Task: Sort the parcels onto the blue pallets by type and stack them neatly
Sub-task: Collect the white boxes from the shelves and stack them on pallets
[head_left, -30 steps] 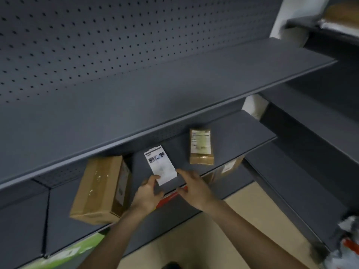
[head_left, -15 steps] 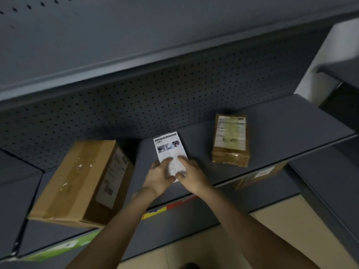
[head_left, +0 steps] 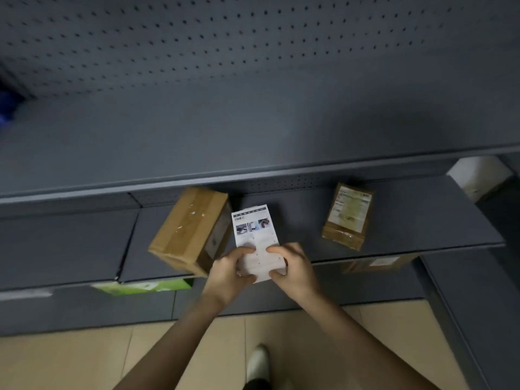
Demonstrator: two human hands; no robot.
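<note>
A small white box (head_left: 254, 232) with printed pictures on top sits at the front edge of a dark grey shelf (head_left: 408, 226). My left hand (head_left: 230, 273) grips its near left corner and my right hand (head_left: 292, 268) grips its near right corner, fingers curled over the top. A large brown cardboard box (head_left: 187, 229) stands just left of it, overhanging the shelf edge. To the right lies a small brown parcel (head_left: 347, 215) with a pale label. No blue pallet is in view.
An upper shelf (head_left: 253, 130) with a perforated back panel juts out above. On the lower level sit a green box (head_left: 143, 287) and another brown parcel (head_left: 377, 263). Beige floor tiles (head_left: 70, 358) and my shoe (head_left: 257, 364) lie below.
Both hands have closed round the near end of the white box and drawn it toward the shelf's front edge. My view has pulled back and tilted down to the floor.
</note>
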